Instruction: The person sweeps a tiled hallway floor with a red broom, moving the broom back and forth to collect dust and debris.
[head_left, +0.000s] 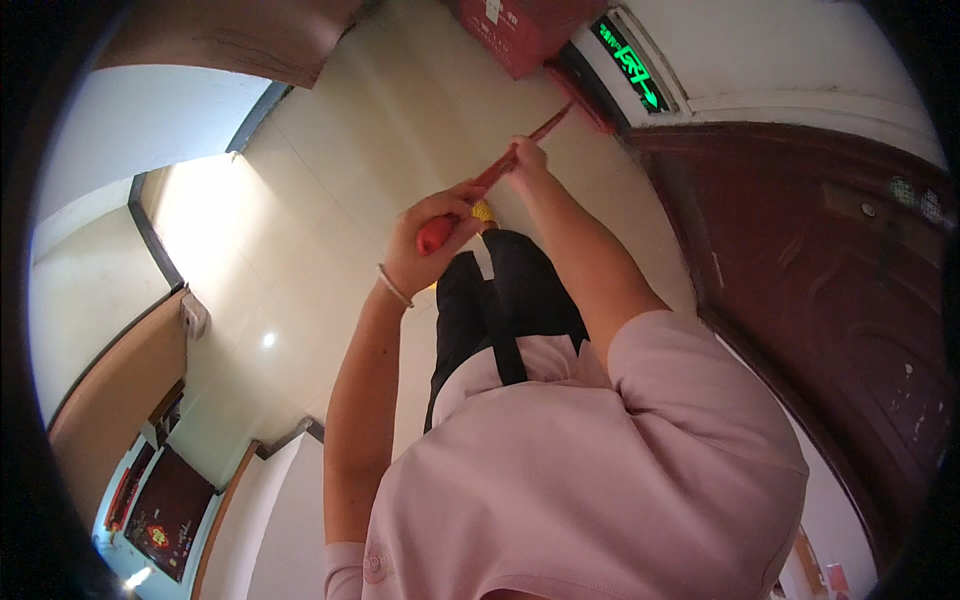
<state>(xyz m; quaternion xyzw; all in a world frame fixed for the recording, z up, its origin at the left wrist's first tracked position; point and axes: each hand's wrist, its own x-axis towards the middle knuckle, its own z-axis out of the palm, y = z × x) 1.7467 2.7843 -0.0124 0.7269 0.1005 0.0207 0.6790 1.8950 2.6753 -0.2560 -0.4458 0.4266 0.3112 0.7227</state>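
My left hand (435, 225), with a pale bracelet at its wrist, is closed around the lower part of a long, thin red object (495, 172). Its rounded red end shows between the palm and fingers. Further up, my right hand (528, 159) grips the same object, and its narrow tip slants up to the right past the fist. What kind of object it is, I cannot tell. Both forearms reach forward over the tiled floor. Just beyond my left hand a yellow slipper (482, 213) shows in part, above my black trousers.
A dark red-brown door (795, 247) is on the right. Low on the wall above it glows a green exit sign (628, 64). A red box (517, 34) stands at the top. At left, bright light falls on the floor by a doorway, near a brown door (120, 405).
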